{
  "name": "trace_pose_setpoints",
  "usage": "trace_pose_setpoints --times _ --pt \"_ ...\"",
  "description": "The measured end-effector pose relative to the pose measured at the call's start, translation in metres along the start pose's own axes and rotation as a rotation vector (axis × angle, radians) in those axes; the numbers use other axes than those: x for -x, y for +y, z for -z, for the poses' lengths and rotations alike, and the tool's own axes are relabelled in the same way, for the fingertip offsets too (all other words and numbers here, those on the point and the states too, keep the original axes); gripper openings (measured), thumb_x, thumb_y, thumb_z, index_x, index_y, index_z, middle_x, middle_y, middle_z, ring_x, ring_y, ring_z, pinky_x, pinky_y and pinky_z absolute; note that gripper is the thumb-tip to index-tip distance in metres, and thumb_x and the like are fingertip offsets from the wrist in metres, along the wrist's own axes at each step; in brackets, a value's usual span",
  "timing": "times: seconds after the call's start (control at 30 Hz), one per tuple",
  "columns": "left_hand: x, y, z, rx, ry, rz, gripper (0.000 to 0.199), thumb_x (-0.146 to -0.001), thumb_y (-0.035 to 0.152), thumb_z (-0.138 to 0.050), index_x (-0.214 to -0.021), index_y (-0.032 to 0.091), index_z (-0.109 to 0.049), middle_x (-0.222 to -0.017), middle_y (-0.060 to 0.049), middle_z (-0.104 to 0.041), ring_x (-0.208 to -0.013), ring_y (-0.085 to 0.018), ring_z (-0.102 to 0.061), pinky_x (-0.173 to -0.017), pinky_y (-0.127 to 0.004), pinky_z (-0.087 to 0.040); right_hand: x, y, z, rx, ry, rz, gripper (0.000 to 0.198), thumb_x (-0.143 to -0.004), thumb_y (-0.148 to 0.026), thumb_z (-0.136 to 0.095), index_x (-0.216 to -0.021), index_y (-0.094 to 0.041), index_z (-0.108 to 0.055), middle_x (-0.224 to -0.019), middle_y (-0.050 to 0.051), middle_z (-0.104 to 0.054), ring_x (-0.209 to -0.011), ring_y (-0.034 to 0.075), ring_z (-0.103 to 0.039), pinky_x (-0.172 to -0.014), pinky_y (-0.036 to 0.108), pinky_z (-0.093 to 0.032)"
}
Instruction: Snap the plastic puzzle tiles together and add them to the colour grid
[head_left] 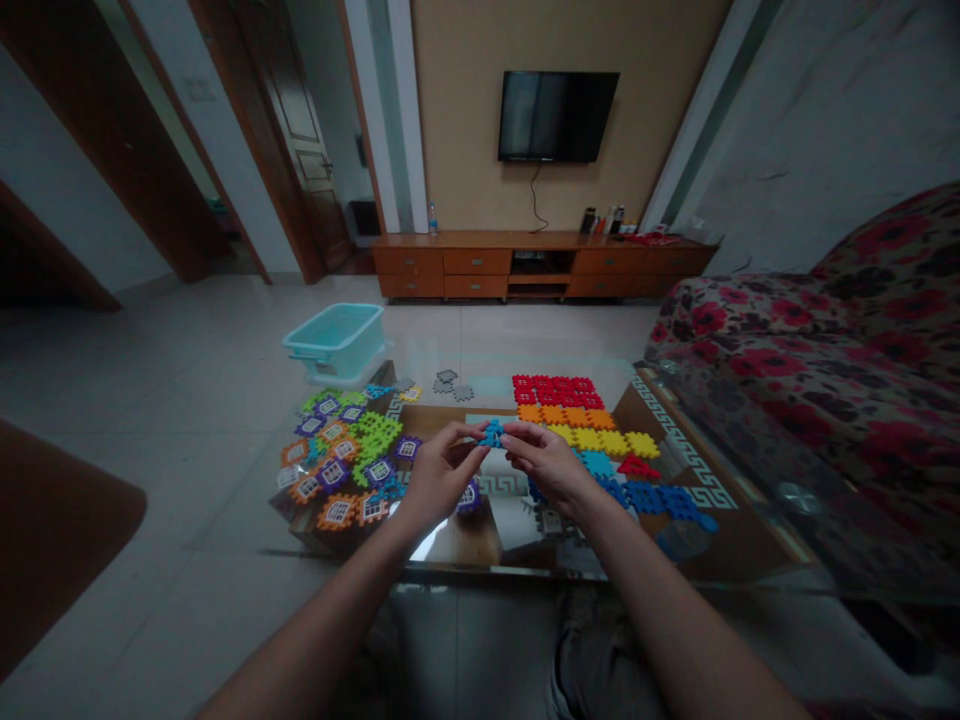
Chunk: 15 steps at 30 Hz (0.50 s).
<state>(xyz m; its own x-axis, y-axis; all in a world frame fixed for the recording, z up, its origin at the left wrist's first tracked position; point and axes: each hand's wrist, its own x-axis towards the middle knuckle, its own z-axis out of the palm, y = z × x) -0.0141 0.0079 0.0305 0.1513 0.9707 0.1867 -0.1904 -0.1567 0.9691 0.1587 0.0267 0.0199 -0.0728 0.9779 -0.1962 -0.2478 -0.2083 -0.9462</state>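
Between my two hands, above the middle of the glass table, is a small blue interlocking puzzle tile [492, 434]. The fingertips of my left hand [448, 468] pinch its left side. On its right side, my right hand [546, 460] pinches it too. Loose tiles lie to the left: green tiles [375, 434], orange tiles [337, 512] and purple tiles [407, 448], several with white window inserts. To the right, rows of red tiles [556, 390], orange tiles [566, 416], yellow tiles [600, 440] and dark blue tiles [660, 497] lie side by side.
A teal plastic bin [337, 342] stands beyond the table's far left corner. Several grey tiles [454, 386] lie near the far edge. A clear bottle [686, 538] with a blue cap lies at the near right. A floral sofa [795, 350] flanks the glass table [465, 572].
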Motion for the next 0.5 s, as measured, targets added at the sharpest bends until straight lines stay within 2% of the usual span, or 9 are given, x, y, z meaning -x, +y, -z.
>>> trace_pose_setpoints --times 0.13,0.27,0.4,0.5 --pt "-0.0002 -0.0019 0.0007 -0.020 0.012 -0.027 0.018 -0.079 0.028 -0.074 -0.091 0.018 -0.068 -0.116 -0.012 -0.071 -0.111 -0.024 -0.067 -0.100 -0.039 -0.050 -0.0002 0.0005 0.0006 -0.012 0.008 -0.007 0.037 -0.056 -0.037 -0.089 -0.084 -0.021 -0.073 -0.082 0.001 -0.069 -0.069 0.012 -0.057 -0.064 0.027 -0.043" --pt "-0.0006 -0.0007 0.0034 -0.126 0.027 -0.082 0.014 -0.081 0.028 -0.072 -0.092 0.019 -0.072 -0.115 -0.010 -0.071 -0.111 -0.024 -0.066 -0.100 -0.039 -0.049 -0.0011 0.0016 0.0013 -0.001 0.003 -0.001 0.037 -0.057 -0.038 -0.088 -0.086 -0.020 -0.073 -0.083 0.002 -0.069 -0.068 0.012 -0.056 -0.064 0.026 -0.043" --pt "-0.0009 0.0035 0.0067 -0.268 0.101 -0.151 0.011 -0.078 0.028 -0.076 -0.086 0.022 -0.077 -0.098 -0.008 -0.073 -0.095 -0.022 -0.067 -0.090 -0.034 -0.051 -0.0018 0.0016 0.0015 0.016 0.002 0.017 0.038 -0.055 -0.038 -0.088 -0.085 -0.020 -0.074 -0.081 0.002 -0.068 -0.063 0.010 -0.052 -0.060 0.025 -0.041" --pt "-0.0006 0.0053 0.0081 -0.306 0.121 -0.145 0.011 -0.076 0.030 -0.077 -0.084 0.024 -0.079 -0.087 -0.006 -0.072 -0.084 -0.021 -0.066 -0.081 -0.031 -0.052 -0.0017 0.0011 0.0010 0.025 0.002 0.024 0.039 -0.055 -0.039 -0.088 -0.085 -0.020 -0.073 -0.078 0.001 -0.067 -0.060 0.010 -0.048 -0.057 0.025 -0.039"
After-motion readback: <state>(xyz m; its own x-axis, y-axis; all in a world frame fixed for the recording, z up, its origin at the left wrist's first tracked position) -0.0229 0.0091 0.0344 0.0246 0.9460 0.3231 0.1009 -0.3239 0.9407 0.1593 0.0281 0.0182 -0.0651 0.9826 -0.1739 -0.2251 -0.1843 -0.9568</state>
